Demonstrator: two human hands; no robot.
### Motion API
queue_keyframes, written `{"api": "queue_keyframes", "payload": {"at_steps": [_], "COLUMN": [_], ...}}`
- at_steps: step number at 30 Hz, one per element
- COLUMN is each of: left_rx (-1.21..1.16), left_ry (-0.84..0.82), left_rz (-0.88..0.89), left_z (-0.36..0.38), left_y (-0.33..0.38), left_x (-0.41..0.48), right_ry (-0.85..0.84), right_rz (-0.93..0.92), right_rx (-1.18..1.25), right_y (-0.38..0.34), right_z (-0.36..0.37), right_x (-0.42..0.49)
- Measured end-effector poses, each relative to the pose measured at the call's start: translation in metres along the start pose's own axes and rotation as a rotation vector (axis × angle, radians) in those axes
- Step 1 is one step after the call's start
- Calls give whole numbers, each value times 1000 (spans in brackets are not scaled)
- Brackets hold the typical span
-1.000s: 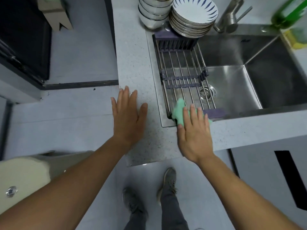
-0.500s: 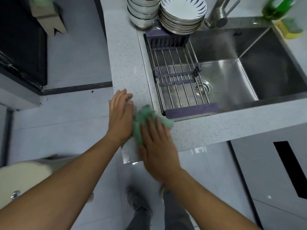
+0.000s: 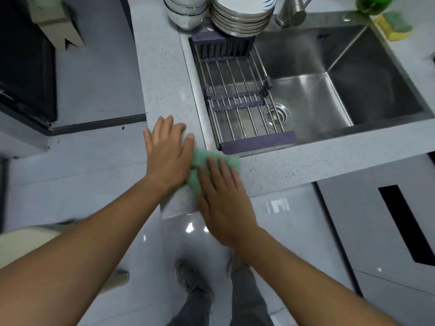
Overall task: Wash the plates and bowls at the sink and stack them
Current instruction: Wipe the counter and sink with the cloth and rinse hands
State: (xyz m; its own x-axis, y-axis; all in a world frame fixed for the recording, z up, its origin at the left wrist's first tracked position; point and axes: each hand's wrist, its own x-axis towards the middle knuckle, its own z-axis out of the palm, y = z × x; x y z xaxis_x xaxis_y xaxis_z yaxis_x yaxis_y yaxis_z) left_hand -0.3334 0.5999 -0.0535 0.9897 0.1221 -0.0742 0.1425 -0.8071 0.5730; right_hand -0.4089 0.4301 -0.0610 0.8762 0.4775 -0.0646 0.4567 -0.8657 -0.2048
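Well beyond right hand [image 3: 223, 198], stacked plates [image 3: 240, 17]

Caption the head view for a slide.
Right hand presses green cloth on counter, left hand alongside; plates and bowls stacked behind the sink rack.

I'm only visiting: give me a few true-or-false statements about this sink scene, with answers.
1. The right hand presses flat on the green cloth. True.
2. The left hand holds a bowl. False: it lies flat on the counter, holding nothing.
3. The rack across the sink holds no dishes. True.
4. The plates lie inside the sink. False: they are stacked behind the rack, beside the bowls.
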Motion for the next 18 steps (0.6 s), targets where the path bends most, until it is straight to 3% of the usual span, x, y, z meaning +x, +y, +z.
{"api": "queue_keyframes", "payload": {"at_steps": [5,8,10,14,16,18], "left_rx": [30,9,-26,-40,-28,1], "left_ry": [37,50,52,3,-20,-36], "left_rz": [185,208,185,201,206,200], "left_z": [30,39,42,49,57,69], "left_y": [36,48,60,89,103,116], "left_x": [-25,-31,-32,-26,-23,-22], "right_ry": [-21,12,26,12,9,-2], "right_rz": [381,465,362,-27,-90,-25], "right_rx": [-31,-34,-87,-46,-81,-103], "right_y": [145,155,127,101,130,175], "right_z": [-32,-33,-25,-19,-26,-33], "right_x": [-36,-32,-24,-26,-29,-31]}}
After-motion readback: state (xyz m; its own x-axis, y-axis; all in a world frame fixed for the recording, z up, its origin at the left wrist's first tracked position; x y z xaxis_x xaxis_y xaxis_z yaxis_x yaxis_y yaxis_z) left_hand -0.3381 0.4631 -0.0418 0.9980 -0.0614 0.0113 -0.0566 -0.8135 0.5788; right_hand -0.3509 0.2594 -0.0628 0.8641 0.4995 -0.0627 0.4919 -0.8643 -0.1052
